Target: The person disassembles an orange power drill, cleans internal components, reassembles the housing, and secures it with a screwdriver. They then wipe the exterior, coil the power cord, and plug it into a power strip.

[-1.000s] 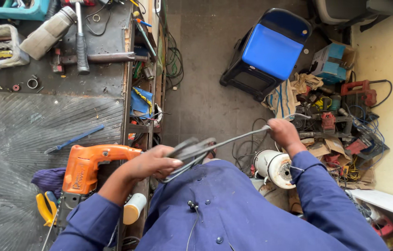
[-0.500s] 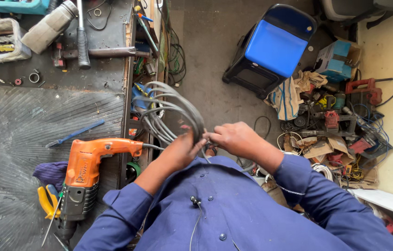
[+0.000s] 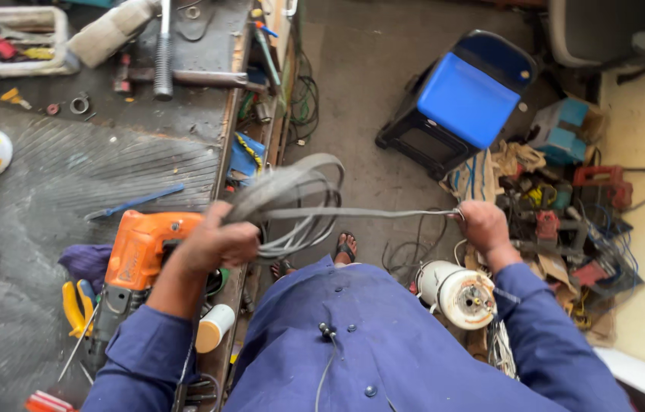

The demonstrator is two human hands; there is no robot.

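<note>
The workbench edge (image 3: 225,164) runs down the left-centre of the frame, and bare concrete floor (image 3: 368,91) lies open at upper centre between it and the one blue chair (image 3: 466,99). At centre, one coil of grey cable (image 3: 288,191) is gripped by the clenched left hand (image 3: 215,244), its loops bunched just above the fist. A single strand stretches rightward to the right hand (image 3: 482,226), closed around its end, with one orange drill (image 3: 139,248) just left of the left hand.
</note>
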